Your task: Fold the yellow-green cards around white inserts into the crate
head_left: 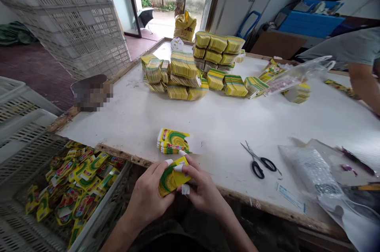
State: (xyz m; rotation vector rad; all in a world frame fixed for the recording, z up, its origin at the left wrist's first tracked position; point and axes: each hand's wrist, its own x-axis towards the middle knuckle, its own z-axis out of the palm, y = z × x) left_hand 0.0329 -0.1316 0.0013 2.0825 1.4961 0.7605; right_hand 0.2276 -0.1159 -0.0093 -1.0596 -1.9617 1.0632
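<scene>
Between my two hands is a small yellow and green carton point(169, 180), held near the table's front edge. My left hand point(148, 190) grips it along its left side, thumb near the top. The fingers of my right hand point(204, 188) press on its right side and upper flap. White tape or finger covers wrap several fingertips. Just beyond my hands lies a short stack of flat printed cartons point(173, 141), yellow and green with one white flap sticking out to the right.
A crate point(97, 208) of yellow cartons stands lower left. Banded carton bundles point(184, 66) are piled at the back. Black-handled scissors point(258, 161) and bubble wrap point(308, 169) lie to the right. Another person's arm point(363, 82) reaches in at far right.
</scene>
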